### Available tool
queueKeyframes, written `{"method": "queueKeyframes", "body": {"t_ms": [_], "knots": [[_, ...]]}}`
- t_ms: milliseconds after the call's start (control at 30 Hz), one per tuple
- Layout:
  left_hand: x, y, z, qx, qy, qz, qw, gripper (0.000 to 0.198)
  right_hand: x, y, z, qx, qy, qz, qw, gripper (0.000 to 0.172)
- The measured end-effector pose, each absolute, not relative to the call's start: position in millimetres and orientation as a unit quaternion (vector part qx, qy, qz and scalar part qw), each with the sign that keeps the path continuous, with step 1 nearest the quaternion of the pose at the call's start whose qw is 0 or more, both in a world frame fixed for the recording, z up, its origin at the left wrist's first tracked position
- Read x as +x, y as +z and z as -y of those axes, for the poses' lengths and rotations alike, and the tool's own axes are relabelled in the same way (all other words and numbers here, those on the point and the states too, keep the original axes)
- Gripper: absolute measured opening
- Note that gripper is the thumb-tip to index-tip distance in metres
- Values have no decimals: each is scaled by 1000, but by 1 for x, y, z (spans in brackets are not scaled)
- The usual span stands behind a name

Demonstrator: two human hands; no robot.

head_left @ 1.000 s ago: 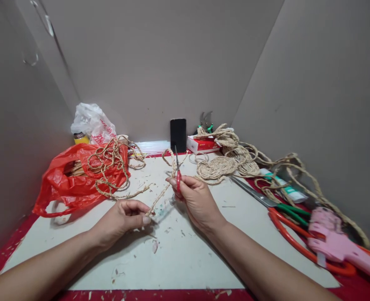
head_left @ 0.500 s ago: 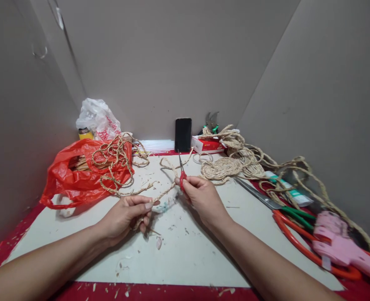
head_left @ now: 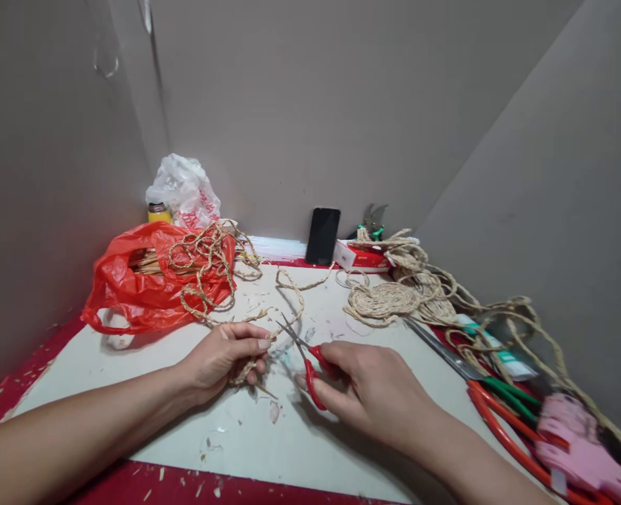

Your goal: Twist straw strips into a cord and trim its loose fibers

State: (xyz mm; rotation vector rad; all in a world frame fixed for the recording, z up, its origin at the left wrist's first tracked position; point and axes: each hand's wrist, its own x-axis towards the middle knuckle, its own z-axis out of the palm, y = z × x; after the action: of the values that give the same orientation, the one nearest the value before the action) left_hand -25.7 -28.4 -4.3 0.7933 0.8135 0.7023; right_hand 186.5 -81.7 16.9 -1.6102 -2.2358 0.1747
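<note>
Between thumb and fingers, my left hand (head_left: 231,354) pinches a braided straw cord (head_left: 292,298), whose length runs past the fingertips and curves away over the white board. A bunched part of the cord shows beneath those fingers. My right hand (head_left: 365,382) has its fingers in the red handles of small scissors (head_left: 306,348). The scissors' blades are parted and point up and left, close to the cord beside my left fingertips. Whether the blades touch the cord, I cannot tell.
A red plastic bag (head_left: 131,294) with straw and tangled cord lies left. Coiled rope (head_left: 384,300) sits back right, beside large orange-handled shears (head_left: 492,414) and a pink glue gun (head_left: 578,442). A phone (head_left: 323,236) leans at the back wall. Scraps litter the white board (head_left: 226,449).
My right hand has let the cord slip from its fingers and spread the scissors open, turning them toward my left hand. The view has tilted and shifted slightly.
</note>
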Motion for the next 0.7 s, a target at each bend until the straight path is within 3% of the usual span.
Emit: {"method": "queueKeyframes", "body": {"t_ms": [700], "knots": [[-24,-3,28,386,274,-398,786,20,195,1,79,-554,58,826,89,23]]}}
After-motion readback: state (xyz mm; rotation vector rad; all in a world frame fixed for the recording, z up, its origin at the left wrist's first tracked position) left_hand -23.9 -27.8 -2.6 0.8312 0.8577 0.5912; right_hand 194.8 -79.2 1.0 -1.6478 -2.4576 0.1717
